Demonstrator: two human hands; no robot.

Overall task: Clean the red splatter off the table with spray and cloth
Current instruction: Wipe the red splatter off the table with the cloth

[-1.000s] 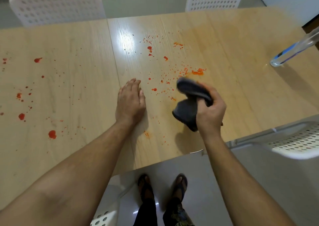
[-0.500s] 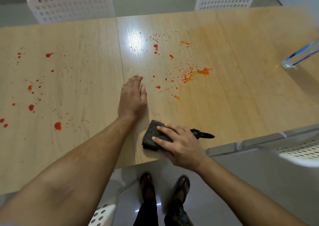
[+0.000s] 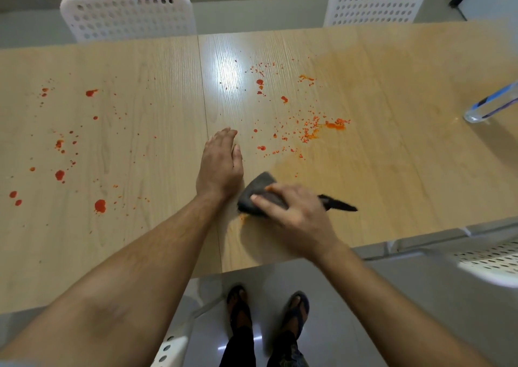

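Observation:
Red splatter covers the light wooden table [image 3: 392, 170]: drops and blobs at the left [image 3: 100, 205] and a dense cluster of orange-red specks right of centre [image 3: 311, 129]. My right hand [image 3: 294, 215] presses a dark grey cloth [image 3: 259, 190] flat on the table near the front edge, fingers spread over it; a dark corner of the cloth sticks out to the right. An orange smear lies just under the cloth's left edge. My left hand [image 3: 220, 164] rests flat on the table beside the cloth, palm down, holding nothing. A clear spray bottle [image 3: 490, 106] stands at the far right.
Two white perforated chairs [image 3: 129, 13] [image 3: 375, 2] stand behind the table's far edge. Another white chair [image 3: 493, 260] is at the right front, and one more peeks in below. My feet in sandals stand on the grey floor by the table's front edge.
My right hand brought the cloth down from the air onto the table, then slid it slightly forward towards the splatter. The left hand has stayed flat in place.

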